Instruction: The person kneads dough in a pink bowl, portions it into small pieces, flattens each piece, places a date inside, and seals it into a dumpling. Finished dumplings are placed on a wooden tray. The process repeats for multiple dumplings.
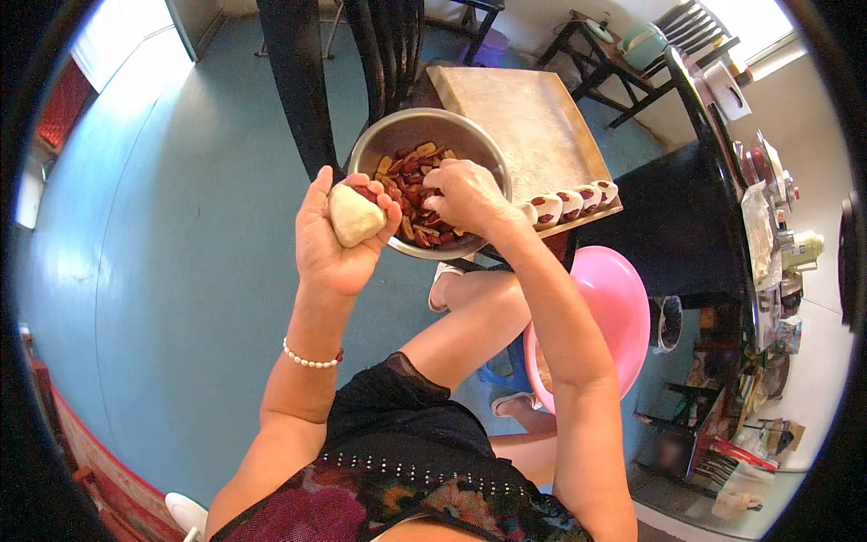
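A pale lump of dough [357, 215] rests in my left hand [332, 237], with a dark red piece of fruit, like a jujube piece, at its upper edge under my curled fingers. My right hand [467, 193] reaches into a steel bowl [498, 166], its fingertips at the sliced red dried fruit [413, 179]; whether they pinch a piece cannot be told. Beyond the bowl lies a floured wooden board [521, 122]. Along its near right edge stand several white dough pieces studded with red fruit [547, 210], the leftmost partly hidden by my right wrist.
A pink plastic basin [609, 291] stands right of my legs, partly behind my right forearm. Dark chair slats [294, 81] rise beyond the bowl. A black table [657, 223] with containers is at the right. A bucket sits on a far chair.
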Motion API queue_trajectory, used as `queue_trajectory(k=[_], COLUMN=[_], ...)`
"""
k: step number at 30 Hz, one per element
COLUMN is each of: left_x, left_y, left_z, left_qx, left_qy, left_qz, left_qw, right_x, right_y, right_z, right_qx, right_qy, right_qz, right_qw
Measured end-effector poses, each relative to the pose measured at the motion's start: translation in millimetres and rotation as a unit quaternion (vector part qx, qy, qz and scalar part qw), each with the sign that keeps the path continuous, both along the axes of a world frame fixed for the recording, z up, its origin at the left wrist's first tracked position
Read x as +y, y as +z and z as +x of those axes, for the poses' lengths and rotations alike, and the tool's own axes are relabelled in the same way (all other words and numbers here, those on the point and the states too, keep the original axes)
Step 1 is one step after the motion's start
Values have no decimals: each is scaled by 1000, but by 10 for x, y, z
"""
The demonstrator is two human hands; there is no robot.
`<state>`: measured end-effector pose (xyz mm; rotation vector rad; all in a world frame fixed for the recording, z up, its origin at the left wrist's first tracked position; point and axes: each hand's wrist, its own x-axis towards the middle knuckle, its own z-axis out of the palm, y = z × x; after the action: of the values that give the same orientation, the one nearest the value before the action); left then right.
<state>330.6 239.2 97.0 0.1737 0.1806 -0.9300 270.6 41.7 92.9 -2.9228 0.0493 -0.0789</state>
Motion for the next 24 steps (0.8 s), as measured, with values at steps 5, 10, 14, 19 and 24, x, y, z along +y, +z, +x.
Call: queue_trajectory(k=[5,10,14,19,24], left_x=[-47,-133,-222,-319,-469], left_y=[-65,-96,-98,-72,-97], left_z=[-12,-58,-148,-300,-455], left_qx=[5,-6,-27,-105,-114], left_qy=[-12,-10,-9,-43,10], left_qz=[5,2,22,31,49], left_qw=[1000,1000,999,993,992], right_x=[-7,18,216,557,660], right_y=[-168,-172,258,547,499], right_z=[79,9,-148,-312,-448], right_qx=[9,-88,-244,-378,-385], right_qy=[12,-68,-83,8,43], right_qz=[-17,46,224,220,154], right_qw=[1000,993,940,899,909])
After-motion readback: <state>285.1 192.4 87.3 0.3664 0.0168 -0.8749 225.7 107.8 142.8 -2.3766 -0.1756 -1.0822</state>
